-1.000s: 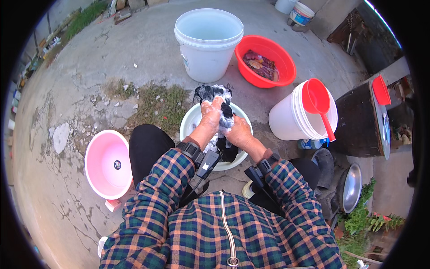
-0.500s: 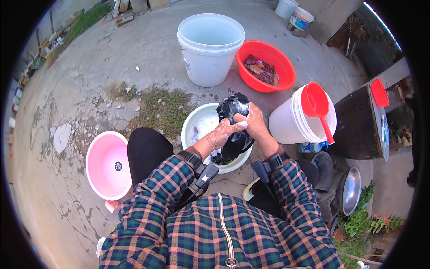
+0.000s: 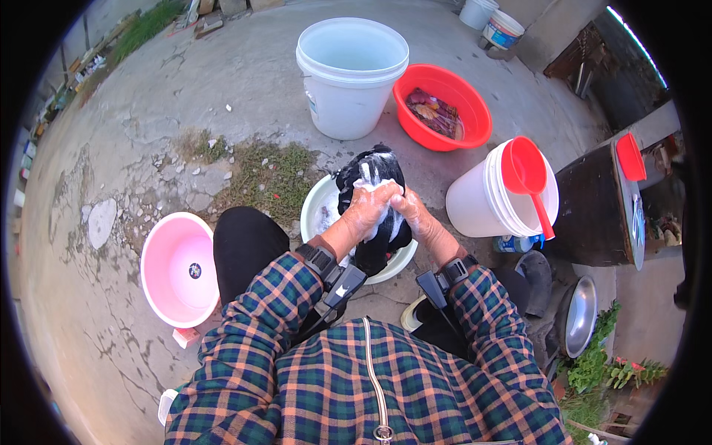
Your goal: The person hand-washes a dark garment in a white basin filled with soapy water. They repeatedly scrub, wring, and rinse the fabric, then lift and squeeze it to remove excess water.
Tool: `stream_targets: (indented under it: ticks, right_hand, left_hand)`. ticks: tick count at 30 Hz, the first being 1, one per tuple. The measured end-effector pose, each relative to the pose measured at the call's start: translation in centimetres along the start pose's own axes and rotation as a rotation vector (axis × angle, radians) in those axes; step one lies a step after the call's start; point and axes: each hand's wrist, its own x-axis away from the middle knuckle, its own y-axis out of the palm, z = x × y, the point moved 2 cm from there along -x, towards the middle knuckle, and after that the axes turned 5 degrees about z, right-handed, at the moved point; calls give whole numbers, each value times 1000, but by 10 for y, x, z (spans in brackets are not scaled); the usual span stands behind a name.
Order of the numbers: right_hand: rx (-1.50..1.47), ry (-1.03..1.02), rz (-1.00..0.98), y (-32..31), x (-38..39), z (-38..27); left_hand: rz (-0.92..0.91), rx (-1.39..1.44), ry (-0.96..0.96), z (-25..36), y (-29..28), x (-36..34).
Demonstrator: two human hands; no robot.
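Black cloth, streaked with white suds, and it's bunched up right over the pale basin between the person's knees! Left hand clamped on it, foam on the knuckles; right hand pressed in alongside, its fingers closed on the fabric too, the pair meeting at the middle of the bundle. One part of the cloth rises beyond the hands toward the far rim, another hangs below them inside the basin; whether it touches that far rim, you can't tell from this angle. More white foam shows at the basin's left side.

Look around the concrete ground: straight ahead, a big white bucket, and just beside it a red basin with patterned fabric lying inside. Over on the right, a second white bucket leans, a red dipper across its mouth, a dark barrel close behind. Out left, a pink basin sits tilted by the left knee, and far right, a shiny metal bowl rests near green plants.
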Motion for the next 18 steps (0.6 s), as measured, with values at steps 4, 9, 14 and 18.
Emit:
stream_targets:
  ticks: [4,9,14,18]
  right_hand:
    - [34,75,-14,1,7,7]
    - [134,239,-16,3,7,14]
    - [421,117,186,11,5,20]
    - [565,6,283,17,1,23]
  left_hand:
    - [37,103,-49,5,1,-2]
    - [126,171,-41,-3,-6,-13]
    - [54,411,-70,-11,-13,-26]
    - [156,289,-58,-11,-17,-31]
